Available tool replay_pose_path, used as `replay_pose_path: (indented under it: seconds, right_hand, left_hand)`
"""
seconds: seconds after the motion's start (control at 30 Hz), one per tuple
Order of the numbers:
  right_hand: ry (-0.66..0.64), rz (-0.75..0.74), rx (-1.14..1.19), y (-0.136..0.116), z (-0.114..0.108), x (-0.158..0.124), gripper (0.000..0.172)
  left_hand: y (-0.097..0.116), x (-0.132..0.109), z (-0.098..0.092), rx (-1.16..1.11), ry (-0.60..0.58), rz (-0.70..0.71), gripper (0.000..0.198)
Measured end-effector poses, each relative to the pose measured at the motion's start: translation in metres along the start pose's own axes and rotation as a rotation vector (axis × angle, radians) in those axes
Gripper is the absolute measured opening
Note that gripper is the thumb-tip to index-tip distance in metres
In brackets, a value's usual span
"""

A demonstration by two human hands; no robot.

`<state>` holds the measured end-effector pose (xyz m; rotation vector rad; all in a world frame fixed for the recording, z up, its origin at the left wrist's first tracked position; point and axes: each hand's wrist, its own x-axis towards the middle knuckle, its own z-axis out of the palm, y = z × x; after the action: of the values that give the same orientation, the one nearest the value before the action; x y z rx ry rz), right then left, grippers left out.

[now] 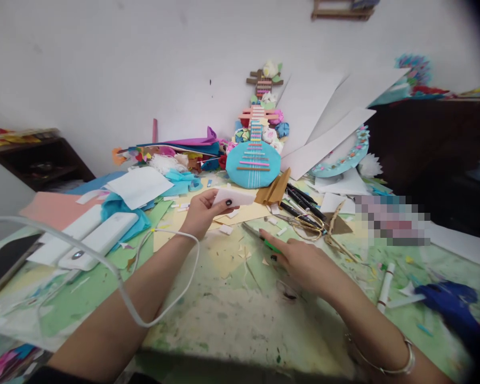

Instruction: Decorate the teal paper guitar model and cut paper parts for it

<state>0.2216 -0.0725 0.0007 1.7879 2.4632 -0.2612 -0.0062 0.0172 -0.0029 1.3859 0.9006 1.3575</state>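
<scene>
My left hand (201, 213) pinches a small white rectangular piece (234, 198), perhaps foam or thick card, thumb in front and fingers behind. To the right, my right hand (304, 261) is closed around a green-handled knife (272, 246). Its grey blade points up and left, low over the table, apart from the white piece. Small white offcuts (225, 229) lie between the hands. Behind them stands a turquoise paper model of a stringed instrument (253, 168), with coloured strips up its neck and paper flowers around it.
A white cable (120, 277) loops over my left forearm. White power banks (98, 241) lie at left. Gold-handled scissors (309, 228) and black pens (304, 200) sit beyond my right hand. A blue glue gun (450, 298) rests at right; paper sheets (320, 122) lean on the wall.
</scene>
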Motion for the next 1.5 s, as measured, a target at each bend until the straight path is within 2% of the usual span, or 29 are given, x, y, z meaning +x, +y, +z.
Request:
replay_pose_path:
  seconds: [0.1,0.17,0.27,0.37,0.5,0.63,0.8,0.9,1.1,1.27,1.33,1.4,1.43,1.5]
  right_hand:
    - [0.021,-0.041,0.045,0.005,-0.001,0.0,0.062]
    - [0.088,-0.041,0.067,0.014,-0.002,0.004,0.054]
    - [0.239,0.114,0.025,0.037,-0.005,0.016,0.036]
    - [0.325,0.335,-0.022,0.066,-0.004,0.029,0.03]
    - [0.327,0.351,-0.001,0.092,0.004,0.041,0.022]
    - [0.375,0.36,0.002,0.101,0.012,0.051,0.023]
    - [0.413,0.347,-0.028,0.098,0.015,0.06,0.022]
    - [0.415,0.33,-0.037,0.091,0.015,0.061,0.015]
    - [0.389,0.288,-0.008,0.086,0.016,0.058,0.009]
    - [0.444,0.266,0.108,0.081,0.006,0.046,0.007]
    - [0.497,0.174,0.314,0.07,0.003,0.04,0.011]
    - [0.539,-0.015,0.71,0.053,0.001,0.034,0.017]
    - [0.531,-0.086,0.874,0.044,0.0,0.03,0.021]
    - [0.474,-0.164,1.043,0.028,-0.001,0.023,0.029]
  left_hand:
    - [0.002,-0.003,0.001,-0.012,-0.036,0.015,0.035]
    - [0.003,-0.004,0.002,-0.012,-0.041,0.017,0.032]
    - [0.004,-0.006,0.004,-0.039,-0.063,0.003,0.029]
    - [0.006,-0.009,0.006,-0.099,-0.104,-0.026,0.029]
    - [0.011,-0.013,0.009,-0.133,-0.177,-0.088,0.034]
    - [0.015,-0.015,0.011,-0.132,-0.205,-0.133,0.034]
    - [0.015,-0.012,0.009,-0.146,-0.173,-0.16,0.038]
    - [0.014,-0.011,0.008,-0.176,-0.125,-0.17,0.042]
    - [0.008,-0.008,0.005,-0.203,-0.107,-0.171,0.03]
    - [0.007,-0.007,0.005,-0.252,-0.078,-0.149,0.029]
    - [0.007,-0.007,0.005,-0.269,-0.065,-0.137,0.028]
    - [0.008,-0.007,0.005,-0.284,-0.058,-0.123,0.027]
    - [0.008,-0.007,0.005,-0.288,-0.059,-0.118,0.025]
    - [0.008,-0.006,0.005,-0.291,-0.065,-0.11,0.024]
